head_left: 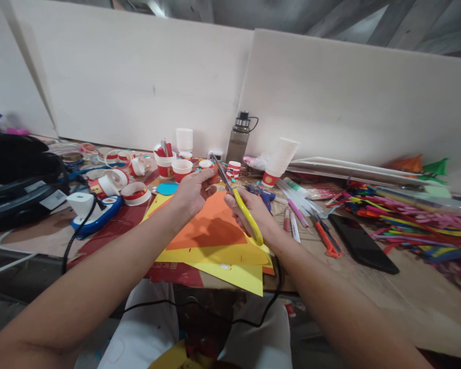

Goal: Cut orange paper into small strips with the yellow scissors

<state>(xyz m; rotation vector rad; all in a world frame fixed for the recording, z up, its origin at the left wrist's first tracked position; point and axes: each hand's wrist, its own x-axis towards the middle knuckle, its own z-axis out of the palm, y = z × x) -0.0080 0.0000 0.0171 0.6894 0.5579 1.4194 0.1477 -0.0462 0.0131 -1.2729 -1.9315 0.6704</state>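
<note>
My right hand (251,207) grips a pair of scissors (240,200) with yellow handles, its blades pointing up and away to the left. Close by on the left, my left hand (194,190) is closed, thumb and fingers pinching a small orange piece of paper (215,177) beside the blades. The piece is partly hidden by the fingers. Beneath both hands lies an orange sheet (203,225) on top of yellow sheets (230,256), which reach over the front edge of the table. A blue paper disc (166,189) rests by the left wrist.
Paper cups (182,169), cut cup rings (135,193) and a water bottle (238,138) stand toward the back. A blue power strip (100,215) is at left. Rightward lie a glue gun (263,195), an orange cutter (326,238), a phone (363,243) and pipe cleaners (418,220).
</note>
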